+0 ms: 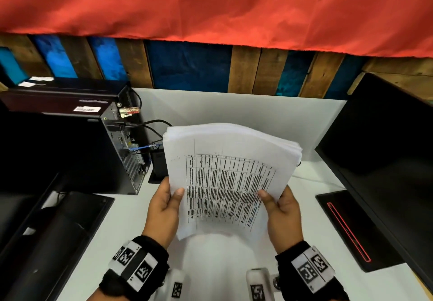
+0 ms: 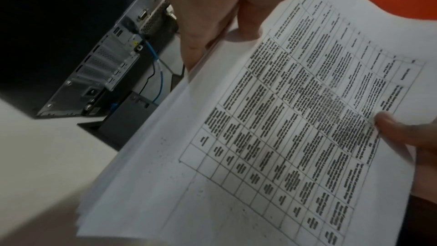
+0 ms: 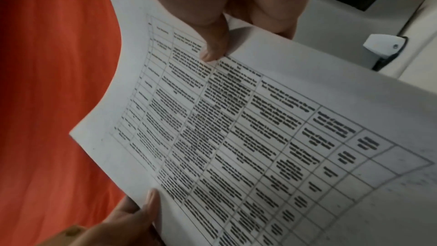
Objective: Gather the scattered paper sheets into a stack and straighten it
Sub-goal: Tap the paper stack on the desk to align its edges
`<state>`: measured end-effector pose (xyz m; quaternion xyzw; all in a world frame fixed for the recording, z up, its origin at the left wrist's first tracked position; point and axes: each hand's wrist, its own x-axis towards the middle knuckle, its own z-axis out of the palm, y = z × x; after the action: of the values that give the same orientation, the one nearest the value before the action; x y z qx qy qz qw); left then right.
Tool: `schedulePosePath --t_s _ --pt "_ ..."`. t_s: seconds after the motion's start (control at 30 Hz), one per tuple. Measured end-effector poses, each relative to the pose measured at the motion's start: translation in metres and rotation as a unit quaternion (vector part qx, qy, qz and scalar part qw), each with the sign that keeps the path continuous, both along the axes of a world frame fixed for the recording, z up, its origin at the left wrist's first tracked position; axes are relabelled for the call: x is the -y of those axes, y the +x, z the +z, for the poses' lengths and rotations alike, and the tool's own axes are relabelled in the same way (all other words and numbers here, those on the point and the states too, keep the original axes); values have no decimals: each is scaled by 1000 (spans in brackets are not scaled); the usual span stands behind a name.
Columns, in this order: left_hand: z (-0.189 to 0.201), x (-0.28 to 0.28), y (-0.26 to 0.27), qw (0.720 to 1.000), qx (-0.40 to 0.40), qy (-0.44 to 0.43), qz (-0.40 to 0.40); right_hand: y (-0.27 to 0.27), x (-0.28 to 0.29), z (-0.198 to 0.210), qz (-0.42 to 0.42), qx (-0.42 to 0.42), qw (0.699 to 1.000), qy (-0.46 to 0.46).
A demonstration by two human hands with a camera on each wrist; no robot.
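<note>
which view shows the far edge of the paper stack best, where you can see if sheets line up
The head view: the paper stack's whole far edge shows, its sheets slightly fanned. The left wrist view shows only layered edges along one side; the right wrist view shows mostly the printed top sheet.

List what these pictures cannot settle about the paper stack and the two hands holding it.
- Table text on the paper stack: blurred in every view.
- Fingers of the left hand and right hand: hidden behind the sheets in the head view.
- Sheet count: edges too fine.
- Stack's lower edges: cut off in both wrist views.
</note>
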<state>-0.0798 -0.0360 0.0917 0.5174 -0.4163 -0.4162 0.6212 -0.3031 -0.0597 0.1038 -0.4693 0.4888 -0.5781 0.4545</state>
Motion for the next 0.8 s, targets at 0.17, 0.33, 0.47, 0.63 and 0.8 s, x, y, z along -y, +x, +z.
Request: schedulePosePath --t_s 0.17,0.33,0.47,0.63,0.8 --pt "-6 -3 12 999 16 6 -49 -15 -2 -6 63 2 998 9" --pt "-28 -8 8 996 18 72 -51 -9 -7 -25 58 -14 996 69" --pt "-27 -9 2 994 65 77 -29 -1 -6 -22 33 -19 996 78" --pt "5 -7 5 996 81 13 -18 0 -1 8 32 17 999 17" --pt "29 -4 7 994 92 -56 -19 1 -1 21 39 19 998 -36"
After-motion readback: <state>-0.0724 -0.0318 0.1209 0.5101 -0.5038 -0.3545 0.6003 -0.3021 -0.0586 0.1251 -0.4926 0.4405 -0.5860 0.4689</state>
